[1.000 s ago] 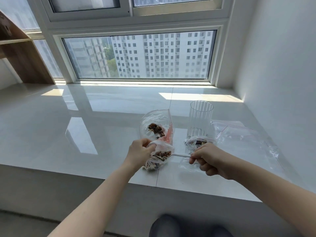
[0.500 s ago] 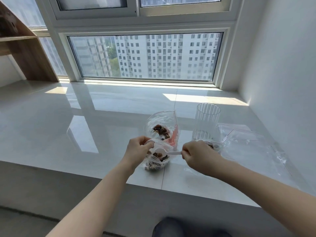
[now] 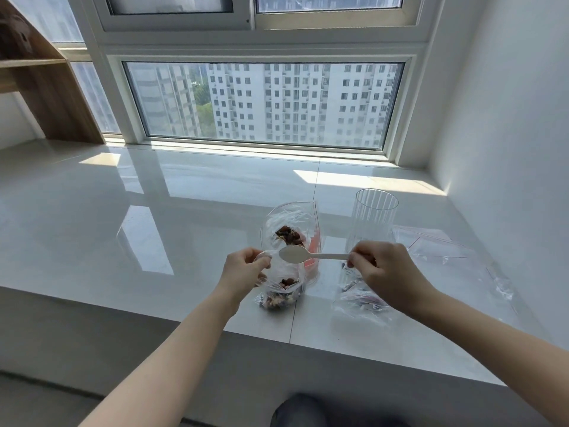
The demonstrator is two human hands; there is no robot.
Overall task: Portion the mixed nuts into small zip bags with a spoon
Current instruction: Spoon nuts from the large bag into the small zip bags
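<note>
Wooden shelving (image 3: 46,87) at far left, glossy white sill (image 3: 123,211) running under the wide window (image 3: 264,103), and here the left hand (image 3: 244,272) pinches the rim of a small zip bag (image 3: 281,288) with mixed nuts (image 3: 278,298) settled below that grip. Just right, an empty white spoon (image 3: 292,253) hangs over the bag mouth, the larger nut bag (image 3: 291,229) upright behind it. The right hand (image 3: 386,272) pinches the spoon handle, ribbed glass (image 3: 374,220) beyond, another bag (image 3: 360,300) under it, spare bags (image 3: 455,257) toward the white wall (image 3: 508,118).

Probably a high-rise flat: tiled window ledge (image 3: 154,217) facing apartment towers (image 3: 277,103).
</note>
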